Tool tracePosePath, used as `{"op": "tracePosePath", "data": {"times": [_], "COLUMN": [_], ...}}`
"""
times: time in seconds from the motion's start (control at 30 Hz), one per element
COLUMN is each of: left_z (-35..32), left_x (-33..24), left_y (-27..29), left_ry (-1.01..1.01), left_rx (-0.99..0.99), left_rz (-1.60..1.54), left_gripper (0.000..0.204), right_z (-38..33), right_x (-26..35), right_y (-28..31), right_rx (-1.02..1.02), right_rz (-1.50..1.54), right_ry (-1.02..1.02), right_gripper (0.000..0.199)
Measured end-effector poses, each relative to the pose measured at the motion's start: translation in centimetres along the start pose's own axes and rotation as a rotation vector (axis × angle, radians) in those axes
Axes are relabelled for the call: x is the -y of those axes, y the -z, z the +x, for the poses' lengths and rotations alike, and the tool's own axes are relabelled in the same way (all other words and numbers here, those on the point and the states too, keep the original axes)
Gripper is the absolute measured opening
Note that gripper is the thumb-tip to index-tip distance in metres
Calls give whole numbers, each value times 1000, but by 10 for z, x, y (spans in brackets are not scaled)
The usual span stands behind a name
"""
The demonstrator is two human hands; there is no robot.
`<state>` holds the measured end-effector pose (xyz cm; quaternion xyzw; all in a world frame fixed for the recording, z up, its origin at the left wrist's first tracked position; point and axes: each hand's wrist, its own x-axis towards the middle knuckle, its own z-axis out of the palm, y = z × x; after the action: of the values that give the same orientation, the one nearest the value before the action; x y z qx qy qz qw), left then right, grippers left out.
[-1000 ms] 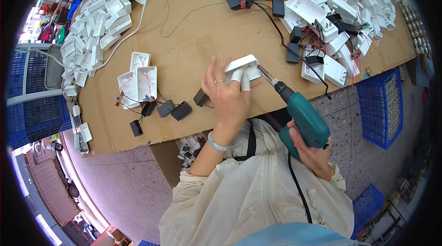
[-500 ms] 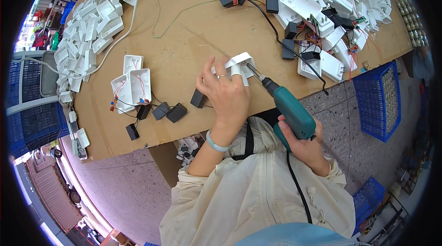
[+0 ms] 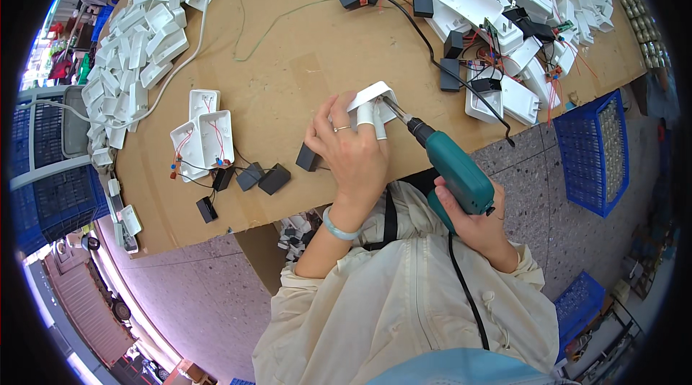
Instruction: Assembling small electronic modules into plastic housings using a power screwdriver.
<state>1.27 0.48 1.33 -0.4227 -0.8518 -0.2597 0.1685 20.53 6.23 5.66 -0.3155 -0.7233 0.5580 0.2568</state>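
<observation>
My left hand (image 3: 351,147) is closed on a small white plastic housing (image 3: 373,95) near the table's front edge. Two of its fingers wear white covers. In my right hand (image 3: 479,223) is a green corded power tool (image 3: 459,172) with a dark collar and a slim metal shaft; its exact kind is unclear. The shaft's tip reaches into the housing, where the contact point is too small to make out. Just left of my left hand lies a black block (image 3: 308,157). Farther left, open white housings (image 3: 215,136) hold red wires, with several black blocks (image 3: 274,179) wired to them.
White plastic parts (image 3: 137,46) are heaped at the far left, crossed by a white cable (image 3: 189,60). More housings (image 3: 468,3), circuit boards and black blocks crowd the far right beside a black cable (image 3: 425,39). A blue crate (image 3: 595,154) stands right of the table.
The view has shifted slightly. Both hands, the housing and the power tool keep nearly the same position, with the tip still inside the housing.
</observation>
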Motion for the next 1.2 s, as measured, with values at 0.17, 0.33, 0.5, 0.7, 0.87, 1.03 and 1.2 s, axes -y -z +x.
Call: {"op": "tracePosePath", "data": {"times": [0.17,0.33,0.5,0.7,0.87,1.03,1.2], "left_z": [0,1,2,2,2,2,1], "left_x": [0,0,-1,-2,-2,-3,-2], "left_y": [-1,-3,-2,-3,-4,-4,-4], "left_ry": [-1,-1,-11,-14,-14,-12,-8], "left_rx": [-8,-9,-12,-10,-24,-28,-18], "left_rz": [12,32,49,51,55,64,63], "left_gripper": [18,16,16,17,17,18,19], "right_z": [2,3,4,5,6,6,7], "right_x": [2,1,2,1,3,5,4], "right_y": [1,0,0,1,2,3,2], "right_rx": [14,14,18,37,33,43,29], "right_rz": [-12,-7,1,-40,-80,-85,-110], "right_ry": [-10,-17,-34,4,13,-27,35], "right_gripper": [21,21,19,19,18,17,19]}}
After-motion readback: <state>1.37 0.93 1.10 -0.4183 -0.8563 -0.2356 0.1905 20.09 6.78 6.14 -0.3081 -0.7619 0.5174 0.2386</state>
